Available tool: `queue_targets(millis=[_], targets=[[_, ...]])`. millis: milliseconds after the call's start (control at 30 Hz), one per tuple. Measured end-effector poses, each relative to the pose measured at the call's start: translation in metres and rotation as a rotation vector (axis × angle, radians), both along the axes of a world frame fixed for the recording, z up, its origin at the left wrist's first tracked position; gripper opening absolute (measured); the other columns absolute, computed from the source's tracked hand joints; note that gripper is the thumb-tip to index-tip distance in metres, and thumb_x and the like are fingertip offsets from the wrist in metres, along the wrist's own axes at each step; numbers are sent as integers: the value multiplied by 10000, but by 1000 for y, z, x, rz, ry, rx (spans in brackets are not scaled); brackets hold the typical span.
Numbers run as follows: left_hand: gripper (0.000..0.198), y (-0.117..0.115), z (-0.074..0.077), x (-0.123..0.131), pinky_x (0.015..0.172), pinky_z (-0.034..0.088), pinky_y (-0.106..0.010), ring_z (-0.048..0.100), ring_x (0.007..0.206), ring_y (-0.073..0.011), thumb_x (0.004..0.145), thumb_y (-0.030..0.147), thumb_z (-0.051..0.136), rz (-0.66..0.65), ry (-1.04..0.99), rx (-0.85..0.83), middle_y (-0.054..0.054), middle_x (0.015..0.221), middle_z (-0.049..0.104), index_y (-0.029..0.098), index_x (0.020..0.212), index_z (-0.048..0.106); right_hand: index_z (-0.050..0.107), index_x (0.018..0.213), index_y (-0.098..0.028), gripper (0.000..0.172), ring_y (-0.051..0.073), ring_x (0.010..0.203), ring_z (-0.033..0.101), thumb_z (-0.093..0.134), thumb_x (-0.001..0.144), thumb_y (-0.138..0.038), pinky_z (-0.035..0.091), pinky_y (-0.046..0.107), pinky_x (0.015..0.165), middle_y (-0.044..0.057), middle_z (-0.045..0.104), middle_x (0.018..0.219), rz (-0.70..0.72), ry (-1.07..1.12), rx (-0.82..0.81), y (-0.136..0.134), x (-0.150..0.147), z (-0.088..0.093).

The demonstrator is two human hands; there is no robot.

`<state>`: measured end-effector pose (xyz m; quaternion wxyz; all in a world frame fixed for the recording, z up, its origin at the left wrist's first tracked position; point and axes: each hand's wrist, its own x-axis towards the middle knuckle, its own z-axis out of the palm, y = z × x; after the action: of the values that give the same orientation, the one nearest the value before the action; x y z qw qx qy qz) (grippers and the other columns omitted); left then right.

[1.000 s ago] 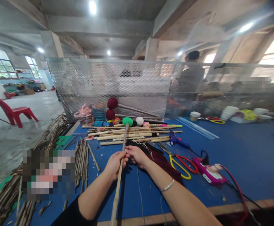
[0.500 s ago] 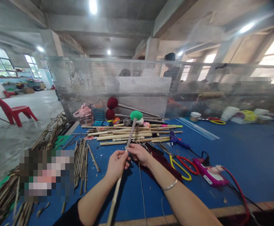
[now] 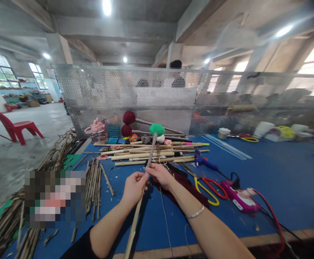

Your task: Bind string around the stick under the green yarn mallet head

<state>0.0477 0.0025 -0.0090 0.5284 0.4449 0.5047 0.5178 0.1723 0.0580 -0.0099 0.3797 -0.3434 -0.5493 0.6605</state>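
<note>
A long wooden stick (image 3: 134, 228) runs from the table's front edge up between my hands. Its upper length is wrapped in greyish-brown material, and a green ball-shaped head (image 3: 157, 129) tops it. My left hand (image 3: 135, 187) is closed around the stick where the wrap ends. Just above, my right hand (image 3: 159, 175) pinches the wrapped part, fingertips close to the left thumb. A thin grey cord (image 3: 165, 217) hangs below my right hand toward the table edge. Dark red cloth (image 3: 191, 189) lies under my right forearm, partly hidden by it.
Scissors (image 3: 207, 187), a blue glue gun (image 3: 205, 161) and a magenta power strip (image 3: 239, 198) lie to the right. Light sticks (image 3: 146, 156) and dark red balls on sticks (image 3: 129, 117) lie behind. Bundled twigs (image 3: 3, 223) line the left. A perforated metal screen (image 3: 100, 90) stands behind; a person is beyond it.
Both hands and the stick stay nearly in place, with the green head shifted very slightly upward. Beyond the screen, the person has moved left.
</note>
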Motion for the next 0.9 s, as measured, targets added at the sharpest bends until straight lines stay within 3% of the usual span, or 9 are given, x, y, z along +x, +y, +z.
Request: queue_targets(millis=[67,133,300,367,533,600,700,800,900], targets=[[394,-1,2,2,379,338,-172,447,378,-54,642,518,584,-40,-94,-38,-3,562,575,132,704,532,530,821,-146,327,20,308,153,604,691,-436,93,184,338,-119,281,382,41,35,-16,-1,1,1],[395,-1,1,2,395,352,-175,458,387,-54,658,520,567,-80,-147,-56,-12,576,584,129,700,531,531,816,-141,332,19,310,166,602,691,-441,107,179,338,-114,305,391,57,49,-22,-1,1,0],[352,5,-8,-9,383,301,-159,448,387,-53,592,416,676,-89,34,5,13,512,555,114,731,560,523,698,-120,344,61,461,434,690,598,-404,309,184,444,-22,532,551,-8,-30,34,1,-4,-4],[322,7,-7,-12,385,308,-158,454,384,-54,565,369,708,-86,74,-3,12,497,556,113,694,560,528,702,-120,347,75,495,462,685,599,-411,332,194,470,-7,558,586,-10,-43,46,1,-5,-4],[267,5,9,-13,428,396,-150,541,468,-57,649,345,661,-208,-200,-210,-58,711,644,111,755,585,540,838,-138,337,16,338,265,645,658,-402,152,171,350,-57,486,524,90,6,-37,1,3,-3],[264,2,13,-13,458,422,-148,575,529,-65,672,344,646,-254,-269,-242,-84,817,654,114,793,598,535,836,-143,328,13,347,275,650,654,-390,119,168,347,-49,494,562,92,51,-63,1,5,-3],[312,0,13,-14,476,431,-170,601,574,-95,682,396,625,-335,-265,-242,-107,877,653,117,820,597,527,757,-137,300,34,410,372,676,629,-364,183,162,376,-37,497,568,73,83,-57,1,5,-1],[358,2,8,-17,418,362,-159,544,479,-80,643,427,648,-312,-81,-113,-66,695,645,113,802,584,530,697,-124,291,48,449,402,704,593,-333,237,175,417,-34,500,546,46,36,1,-1,5,2],[340,5,5,-19,378,287,-153,419,372,-43,560,377,719,-228,69,20,29,470,531,117,710,559,536,682,-117,305,46,440,385,713,574,-341,233,187,424,-30,517,546,32,-23,17,-3,5,6]])
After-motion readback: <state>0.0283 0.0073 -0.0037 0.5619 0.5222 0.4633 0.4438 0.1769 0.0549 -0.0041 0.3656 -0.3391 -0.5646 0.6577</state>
